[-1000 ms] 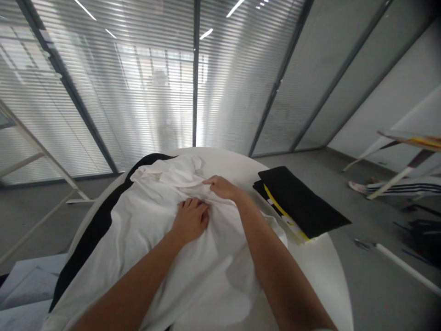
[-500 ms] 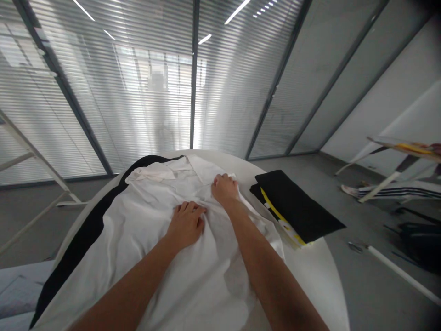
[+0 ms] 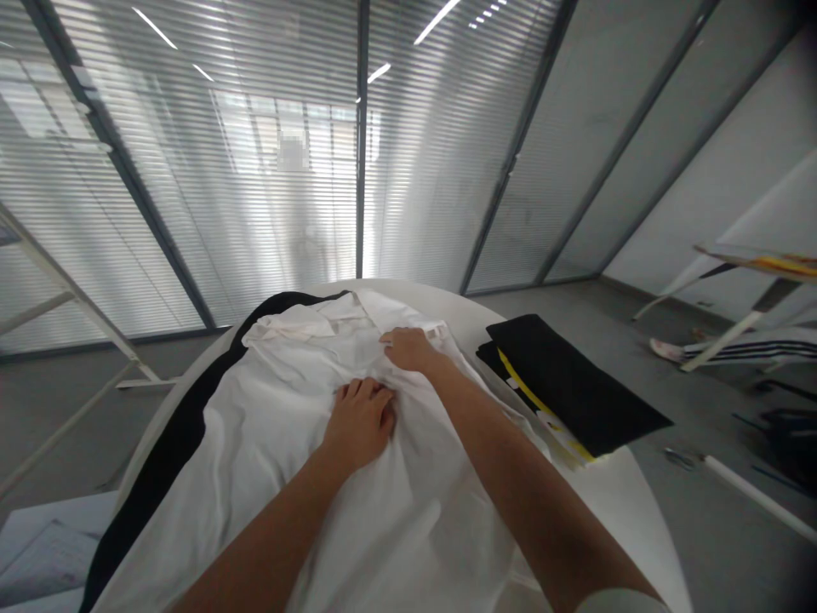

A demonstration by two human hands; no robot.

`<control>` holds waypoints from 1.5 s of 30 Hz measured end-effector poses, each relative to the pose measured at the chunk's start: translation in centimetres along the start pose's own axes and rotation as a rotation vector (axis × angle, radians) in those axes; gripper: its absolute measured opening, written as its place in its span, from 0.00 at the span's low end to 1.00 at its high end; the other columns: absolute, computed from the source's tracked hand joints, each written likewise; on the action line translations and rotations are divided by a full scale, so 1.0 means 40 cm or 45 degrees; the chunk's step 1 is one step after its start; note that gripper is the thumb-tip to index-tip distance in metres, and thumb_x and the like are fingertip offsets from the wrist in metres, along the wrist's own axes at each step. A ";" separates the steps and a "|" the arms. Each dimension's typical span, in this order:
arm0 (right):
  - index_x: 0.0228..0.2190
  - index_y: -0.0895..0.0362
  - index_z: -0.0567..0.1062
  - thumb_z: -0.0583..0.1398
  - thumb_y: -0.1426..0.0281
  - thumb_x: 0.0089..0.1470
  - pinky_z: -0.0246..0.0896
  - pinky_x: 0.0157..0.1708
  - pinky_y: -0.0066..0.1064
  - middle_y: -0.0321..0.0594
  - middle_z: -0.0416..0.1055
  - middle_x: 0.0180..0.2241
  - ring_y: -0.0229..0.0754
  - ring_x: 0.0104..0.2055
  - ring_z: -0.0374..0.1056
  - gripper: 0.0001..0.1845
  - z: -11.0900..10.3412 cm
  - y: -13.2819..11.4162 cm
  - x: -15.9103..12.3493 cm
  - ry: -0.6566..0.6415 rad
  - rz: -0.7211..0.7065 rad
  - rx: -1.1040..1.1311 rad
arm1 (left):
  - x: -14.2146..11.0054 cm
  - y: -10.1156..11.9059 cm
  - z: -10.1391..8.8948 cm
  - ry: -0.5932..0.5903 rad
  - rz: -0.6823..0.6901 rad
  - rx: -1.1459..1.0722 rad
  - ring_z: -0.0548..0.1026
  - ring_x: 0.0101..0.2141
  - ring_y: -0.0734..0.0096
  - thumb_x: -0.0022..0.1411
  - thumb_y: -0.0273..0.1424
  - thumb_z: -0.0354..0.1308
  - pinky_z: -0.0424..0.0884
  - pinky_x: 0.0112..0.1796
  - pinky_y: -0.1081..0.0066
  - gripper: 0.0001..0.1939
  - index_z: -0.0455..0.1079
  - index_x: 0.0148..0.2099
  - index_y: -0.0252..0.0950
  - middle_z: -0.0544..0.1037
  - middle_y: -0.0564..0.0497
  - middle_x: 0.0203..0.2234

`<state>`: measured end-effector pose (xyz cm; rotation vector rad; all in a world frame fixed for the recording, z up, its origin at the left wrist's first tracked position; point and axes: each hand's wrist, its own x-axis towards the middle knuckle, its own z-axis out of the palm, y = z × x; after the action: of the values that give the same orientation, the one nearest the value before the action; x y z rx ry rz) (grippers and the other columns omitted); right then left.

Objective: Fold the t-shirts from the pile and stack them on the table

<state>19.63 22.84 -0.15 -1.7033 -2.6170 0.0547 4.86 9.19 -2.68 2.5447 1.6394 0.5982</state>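
A white shirt (image 3: 268,443) lies spread over a round white table (image 3: 613,502), with its collar at the far end. My left hand (image 3: 358,423) presses flat on the middle of the shirt, fingers together and stretched forward. My right hand (image 3: 408,349) rests just beyond it on the shirt's upper right part, fingers flat on the cloth near a fold. A black cloth (image 3: 172,443) shows under the shirt along its left side.
A folded black garment with yellow trim (image 3: 568,387) lies on the table's right side. Glass walls with blinds stand behind. A white frame (image 3: 57,298) is at the left. On the floor at right are a person's striped trouser leg (image 3: 746,345) and a white rod (image 3: 753,494).
My right hand let go of the bunched cloth, moved right toward the shirt's edge, then came back a little left and now lies flat. My left hand stayed pressed in place.
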 end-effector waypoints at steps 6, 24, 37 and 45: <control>0.62 0.57 0.61 0.50 0.64 0.59 0.35 0.60 0.59 0.53 0.51 0.66 0.61 0.67 0.43 0.31 -0.016 0.066 0.011 0.296 0.470 -0.094 | 0.000 -0.002 0.001 0.004 -0.017 -0.044 0.66 0.48 0.59 0.61 0.29 0.52 0.60 0.50 0.57 0.18 0.72 0.52 0.44 0.72 0.48 0.46; 0.61 0.52 0.63 0.50 0.59 0.60 0.43 0.59 0.57 0.51 0.55 0.64 0.59 0.65 0.48 0.29 0.072 0.087 0.040 0.205 0.478 0.127 | 0.002 -0.001 -0.003 -0.050 -0.037 -0.054 0.66 0.49 0.59 0.60 0.28 0.52 0.60 0.51 0.57 0.19 0.72 0.52 0.44 0.72 0.48 0.47; 0.67 0.63 0.43 0.51 0.63 0.54 0.55 0.55 0.48 0.59 0.45 0.65 0.60 0.64 0.48 0.43 0.069 0.138 0.028 0.636 0.964 0.268 | 0.001 -0.004 0.002 -0.019 -0.029 -0.078 0.66 0.48 0.59 0.60 0.27 0.51 0.60 0.50 0.57 0.20 0.72 0.52 0.44 0.73 0.48 0.47; 0.53 0.58 0.69 0.52 0.68 0.54 0.53 0.54 0.48 0.55 0.63 0.54 0.59 0.58 0.55 0.25 0.075 0.075 0.036 0.601 0.751 0.207 | 0.002 -0.007 -0.003 -0.052 -0.026 -0.065 0.66 0.49 0.59 0.61 0.28 0.51 0.60 0.51 0.57 0.20 0.72 0.53 0.44 0.73 0.48 0.48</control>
<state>21.67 25.32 -3.28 -2.0512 -1.6857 -0.1103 4.62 9.38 -2.63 2.4843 1.6135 0.5745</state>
